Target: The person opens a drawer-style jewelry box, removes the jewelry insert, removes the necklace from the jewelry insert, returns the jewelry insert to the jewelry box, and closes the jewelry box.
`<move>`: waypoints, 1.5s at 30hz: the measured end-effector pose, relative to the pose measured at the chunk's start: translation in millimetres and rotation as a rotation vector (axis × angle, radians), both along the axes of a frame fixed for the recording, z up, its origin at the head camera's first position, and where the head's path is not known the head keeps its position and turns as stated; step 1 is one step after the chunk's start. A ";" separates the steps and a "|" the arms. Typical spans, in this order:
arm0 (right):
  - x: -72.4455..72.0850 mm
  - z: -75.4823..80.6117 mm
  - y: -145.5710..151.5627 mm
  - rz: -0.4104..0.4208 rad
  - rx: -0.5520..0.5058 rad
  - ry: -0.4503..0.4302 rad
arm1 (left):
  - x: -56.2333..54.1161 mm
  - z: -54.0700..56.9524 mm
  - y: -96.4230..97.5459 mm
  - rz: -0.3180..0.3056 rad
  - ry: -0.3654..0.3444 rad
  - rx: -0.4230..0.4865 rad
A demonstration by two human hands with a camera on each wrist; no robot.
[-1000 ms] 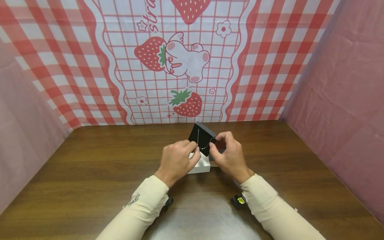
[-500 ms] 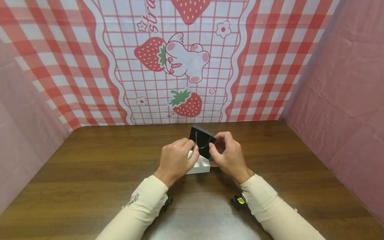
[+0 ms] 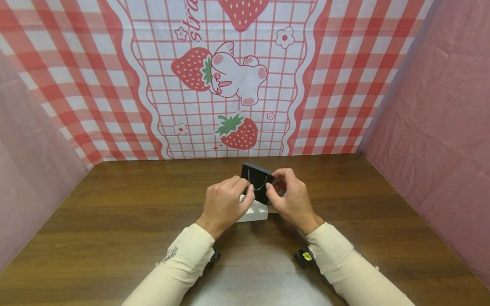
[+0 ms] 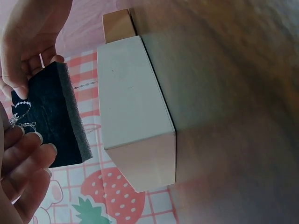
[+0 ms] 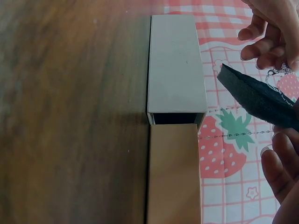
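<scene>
A black foam pad (image 3: 257, 177) is tilted between the hands, above the white box (image 3: 254, 215). My right hand (image 3: 292, 197) grips the pad's right edge, its thumb on the front face. Across that face hangs a thin silver necklace (image 3: 259, 189) in a shallow curve. My left hand (image 3: 223, 206) pinches the necklace at the pad's left side; in the right wrist view, a clasp end of the chain (image 5: 279, 71) shows by its fingertips. Two strands also hang behind the pad, and the left wrist view catches one chain strand (image 4: 85, 86) past its grey edge.
The white sleeve-like box (image 5: 177, 65) has an open dark end, with a brown box part (image 5: 175, 172) set against it. Both rest on the wooden table (image 3: 115, 229). A strawberry-print cloth (image 3: 237, 85) hangs behind the table, with pink cloth (image 3: 432, 127) at the sides.
The pad has come down slightly and its top edge has tipped left, so more of its front face shows. The chain's curve on it has shifted a little; both hands have barely moved.
</scene>
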State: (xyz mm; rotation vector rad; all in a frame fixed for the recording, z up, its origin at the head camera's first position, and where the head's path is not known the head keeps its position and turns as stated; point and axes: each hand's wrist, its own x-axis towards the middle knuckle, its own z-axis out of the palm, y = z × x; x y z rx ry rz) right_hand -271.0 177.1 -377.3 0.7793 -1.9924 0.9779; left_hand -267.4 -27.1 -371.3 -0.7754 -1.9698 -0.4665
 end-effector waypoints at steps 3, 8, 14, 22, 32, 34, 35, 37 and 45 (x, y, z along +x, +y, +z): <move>0.1 0.0 -0.1 0.003 -0.001 -0.006 | 0.0 0.5 0.1 -0.002 0.002 0.000; 0.0 -0.6 0.3 0.007 0.003 -0.004 | -0.2 0.7 0.3 0.000 -0.001 -0.004; -0.5 -0.7 0.8 0.017 0.021 -0.012 | -0.3 0.7 0.1 0.012 -0.015 -0.003; 0.1 -0.7 0.6 0.032 0.044 -0.028 | 0.7 0.9 0.1 0.022 -0.014 0.004; 1.1 -0.6 0.2 0.050 0.075 -0.051 | 0.1 0.1 0.1 0.034 -0.011 0.021; 1.0 -1.0 0.2 0.051 0.079 -0.048 | 0.6 0.1 0.0 0.035 -0.009 0.024; 0.9 -1.3 0.2 0.051 0.081 -0.046 | 0.8 0.1 -0.1 0.034 -0.008 0.026; 0.7 -1.9 0.1 0.051 0.086 -0.040 | 0.9 0.0 -0.2 0.033 -0.003 0.031; 0.7 -2.3 -0.6 0.049 0.094 -0.035 | 0.9 -0.3 -0.6 0.039 -0.002 0.043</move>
